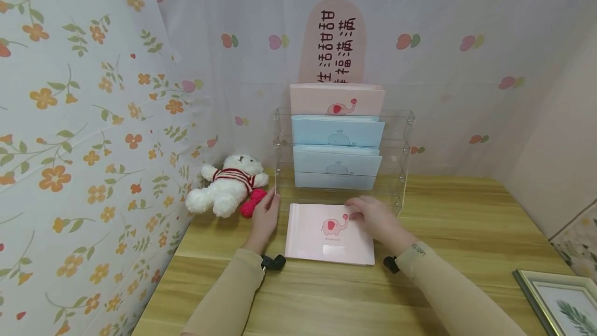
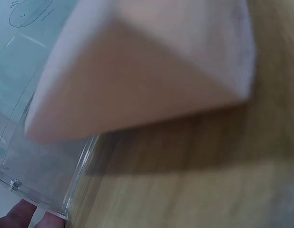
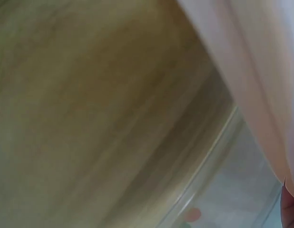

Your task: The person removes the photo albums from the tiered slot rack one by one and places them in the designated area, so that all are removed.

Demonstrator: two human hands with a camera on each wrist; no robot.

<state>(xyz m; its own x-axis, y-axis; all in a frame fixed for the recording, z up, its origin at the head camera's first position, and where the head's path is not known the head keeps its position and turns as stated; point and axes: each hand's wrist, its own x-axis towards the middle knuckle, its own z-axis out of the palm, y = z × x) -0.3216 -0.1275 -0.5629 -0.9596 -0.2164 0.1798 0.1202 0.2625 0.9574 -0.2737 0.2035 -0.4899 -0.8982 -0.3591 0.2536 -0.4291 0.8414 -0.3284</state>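
A pink album with an elephant on its cover [image 1: 310,232] is in front of a clear acrylic rack [image 1: 395,170]. My right hand [image 1: 375,217] pinches the album at its upper right edge. In the left wrist view the album [image 2: 137,80] looks tilted, its lower side raised above the wood with a shadow beneath. My left hand [image 1: 265,219] holds the rack's left side near the bottom; in the left wrist view its fingertips [image 2: 21,213] meet the panel's edge. The right wrist view shows the album's pages [image 3: 251,80] close up, with one fingertip [image 3: 289,209] against them.
The rack's tiers hold another pink album [image 1: 317,98] and two blue whale albums [image 1: 310,129]. Left of the rack lies a white teddy bear [image 1: 224,191] beside something crimson [image 1: 252,202]. A framed leaf picture [image 1: 541,294] lies at the right of the wooden table [image 1: 448,232].
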